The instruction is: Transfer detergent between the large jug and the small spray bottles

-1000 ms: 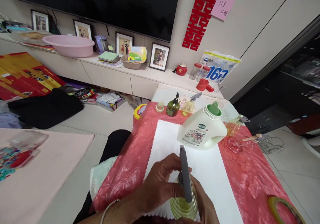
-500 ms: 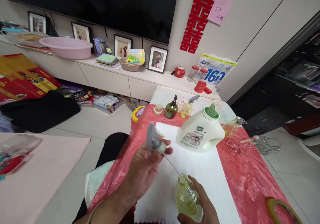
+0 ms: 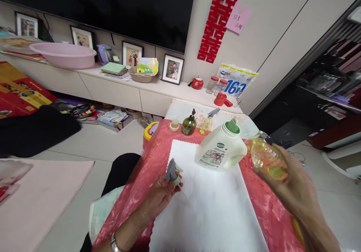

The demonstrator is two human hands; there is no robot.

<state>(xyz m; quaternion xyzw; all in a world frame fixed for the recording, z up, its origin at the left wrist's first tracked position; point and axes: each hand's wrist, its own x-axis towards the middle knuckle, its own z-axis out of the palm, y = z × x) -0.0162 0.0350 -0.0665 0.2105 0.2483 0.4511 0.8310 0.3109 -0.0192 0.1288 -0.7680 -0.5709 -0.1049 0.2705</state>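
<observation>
In my left hand (image 3: 160, 192) is a grey trigger spray head (image 3: 172, 172), its thin dip tube pointing down over the white mat (image 3: 208, 207). My right hand (image 3: 290, 180) grips a clear spray bottle (image 3: 269, 160) with yellowish liquid low inside, tilted and raised at the right side of the table. The neck of that bottle is uncovered. Between the hands, further back, a large white detergent jug (image 3: 220, 150) stands upright on the mat with a green spout at its mouth.
Behind the mat stand a round pale cap (image 3: 174, 124), a green pump bottle (image 3: 188, 124) and another spray bottle (image 3: 205, 123). Red plastic sheeting (image 3: 158, 147) covers the table. A low cabinet (image 3: 113, 90) with photo frames runs along the wall.
My right hand has lifted the bottle up and to the right, away from the spray head. The dip tube is out of the bottle's neck area. My left hand has lowered slightly.
</observation>
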